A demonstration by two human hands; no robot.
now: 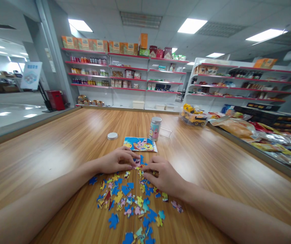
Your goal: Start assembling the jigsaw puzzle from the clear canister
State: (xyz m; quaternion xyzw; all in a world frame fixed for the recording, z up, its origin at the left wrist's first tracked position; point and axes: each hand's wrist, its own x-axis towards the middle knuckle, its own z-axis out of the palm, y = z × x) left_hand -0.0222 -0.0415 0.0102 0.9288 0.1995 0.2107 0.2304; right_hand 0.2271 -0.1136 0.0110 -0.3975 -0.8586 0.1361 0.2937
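Several loose jigsaw pieces (129,203) lie scattered on the wooden table (59,152) in front of me. My left hand (117,161) rests palm down at the far edge of the pile, fingers curled and pinching small joined pieces (138,161). My right hand (162,176) meets it from the right, fingertips pressed on the same pieces. Beyond the hands lies a colourful picture card (140,144). Behind that card stands an open tin can (155,128), and its round lid (112,136) lies to the left.
A clear box with a yellow toy truck (193,117) stands at the table's far right. Snack bags (262,135) fill a counter along the right. Store shelves (125,78) with goods line the back wall. A red bin (56,99) stands on the floor at left.
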